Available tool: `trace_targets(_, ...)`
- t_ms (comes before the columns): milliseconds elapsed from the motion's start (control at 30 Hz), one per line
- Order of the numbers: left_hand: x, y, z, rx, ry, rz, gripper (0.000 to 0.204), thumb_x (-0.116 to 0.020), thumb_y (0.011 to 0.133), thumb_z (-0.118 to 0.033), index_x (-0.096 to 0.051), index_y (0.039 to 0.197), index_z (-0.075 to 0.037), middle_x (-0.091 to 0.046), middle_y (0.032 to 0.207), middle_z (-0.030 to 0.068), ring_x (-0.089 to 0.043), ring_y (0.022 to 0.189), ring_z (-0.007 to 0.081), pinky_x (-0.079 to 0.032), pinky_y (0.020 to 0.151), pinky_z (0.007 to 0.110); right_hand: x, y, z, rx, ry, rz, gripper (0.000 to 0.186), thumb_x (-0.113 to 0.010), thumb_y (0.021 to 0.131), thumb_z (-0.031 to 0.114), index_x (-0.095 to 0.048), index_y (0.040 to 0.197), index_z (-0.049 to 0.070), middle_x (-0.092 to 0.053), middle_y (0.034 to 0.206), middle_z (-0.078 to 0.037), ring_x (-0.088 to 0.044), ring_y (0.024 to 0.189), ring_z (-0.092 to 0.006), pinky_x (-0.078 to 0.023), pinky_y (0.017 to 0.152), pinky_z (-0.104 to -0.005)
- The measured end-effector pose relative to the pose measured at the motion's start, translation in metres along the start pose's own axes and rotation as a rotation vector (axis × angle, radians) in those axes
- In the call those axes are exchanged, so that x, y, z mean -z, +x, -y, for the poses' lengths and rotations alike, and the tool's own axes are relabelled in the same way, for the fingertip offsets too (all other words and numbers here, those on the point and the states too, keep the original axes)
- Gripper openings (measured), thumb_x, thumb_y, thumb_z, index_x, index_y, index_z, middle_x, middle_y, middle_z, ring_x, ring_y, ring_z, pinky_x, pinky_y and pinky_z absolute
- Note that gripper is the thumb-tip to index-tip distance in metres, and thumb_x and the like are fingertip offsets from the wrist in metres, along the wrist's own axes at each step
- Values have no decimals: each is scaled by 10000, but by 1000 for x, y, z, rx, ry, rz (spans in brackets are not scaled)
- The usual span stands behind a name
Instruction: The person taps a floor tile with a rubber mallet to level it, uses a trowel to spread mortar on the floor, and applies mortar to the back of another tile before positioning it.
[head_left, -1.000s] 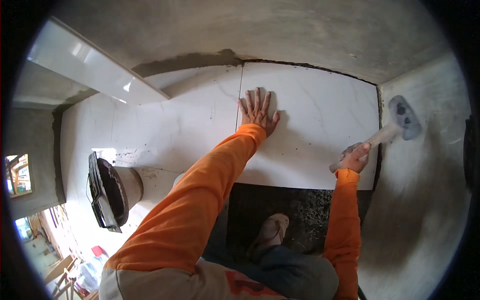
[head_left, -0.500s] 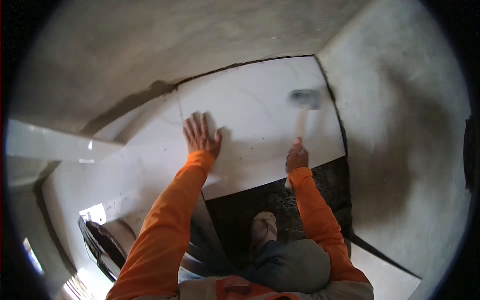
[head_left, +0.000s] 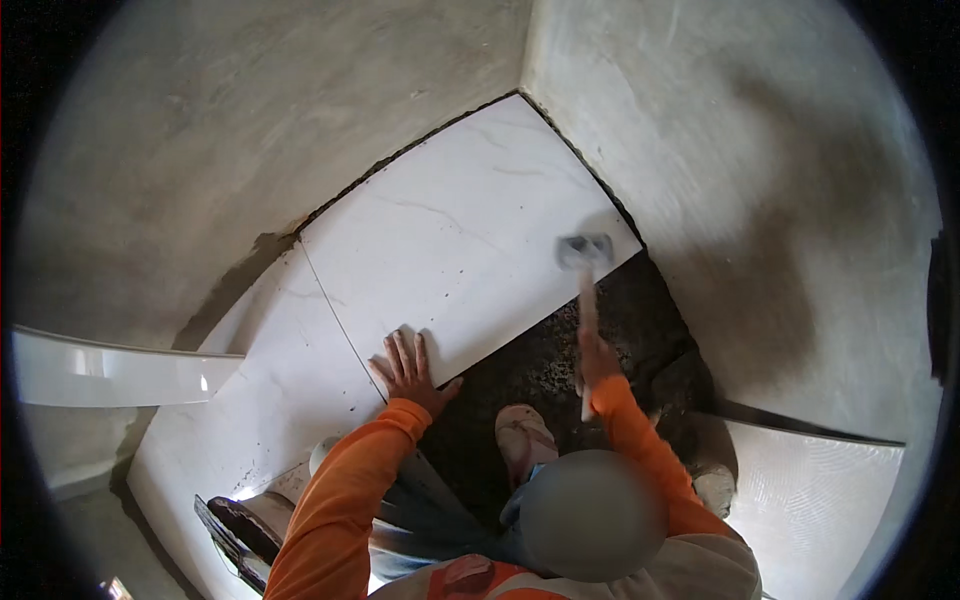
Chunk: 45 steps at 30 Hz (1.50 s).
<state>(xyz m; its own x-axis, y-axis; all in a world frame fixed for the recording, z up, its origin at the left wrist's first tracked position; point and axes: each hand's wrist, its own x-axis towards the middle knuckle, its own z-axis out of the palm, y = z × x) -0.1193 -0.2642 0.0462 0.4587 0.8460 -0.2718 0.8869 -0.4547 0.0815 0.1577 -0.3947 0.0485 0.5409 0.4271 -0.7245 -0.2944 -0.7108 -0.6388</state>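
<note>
My right hand [head_left: 599, 360] grips the wooden handle of a mallet [head_left: 587, 300]. Its dark grey head, slightly smeared by motion, is over the white floor tile [head_left: 450, 210] near that tile's right corner; I cannot tell whether it touches. My left hand [head_left: 410, 372] lies flat with fingers spread on the same tile, at its near left corner beside the joint. Faint veins and small dark specks mark the tile. Another white tile [head_left: 285, 350] adjoins it on the left.
Dark, rough bedding [head_left: 540, 370] lies along the tile's near edge, with my sandalled foot [head_left: 525, 440] on it. Bare grey walls [head_left: 720, 150] meet at the far corner. A white panel [head_left: 110, 370] juts in from the left. A bucket [head_left: 250, 525] stands lower left; another tile [head_left: 810, 480] lies lower right.
My view has turned and shifted. My left hand has moved to the tile's near left corner, and the mallet has come nearer along the right side to the near edge.
</note>
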Motion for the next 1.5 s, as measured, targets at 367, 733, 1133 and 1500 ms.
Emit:
trace_targets(367, -30, 15, 27, -419, -2, -234, 816, -708, 575, -296, -389, 1310, -142, -300, 1391, 121, -208, 1322, 329, -177, 1009, 601, 30, -18, -17, 594, -513, -834, 622, -512, 815, 482, -474, 1164, -32, -444, 1211, -260, -405, 1146, -361, -342, 940, -420)
trace_targets(733, -37, 10, 2, -420, 41, -264, 586, -564, 646, -90, -481, 1226, -78, -397, 1311, 117, -308, 1265, 333, -261, 981, 573, -33, 106, 36, -89, -100, -258, 854, -340, 795, 696, -434, 1228, -34, -493, 1177, -234, -509, 1072, -372, -434, 876, -466)
trace_targets(1133, -47, 9, 3, -460, 49, -378, 462, -496, 733, -91, -521, 1194, -103, -430, 1276, 109, -367, 1223, 333, -321, 944, 573, -34, 131, 10, 228, 180, -389, 620, -455, 838, 552, -611, 914, -44, -622, 810, -179, -597, 764, -315, -452, 727, -419)
trace_targets(1500, -52, -6, 18, -401, 226, -562, 387, -513, 769, -110, -538, 1152, -64, -463, 1221, 121, -441, 1139, 318, -376, 896, 527, -63, 96, 23, 128, 489, -243, 470, -544, 819, 521, -510, 826, 51, -370, 511, 3, -320, 357, -99, -249, 333, -258)
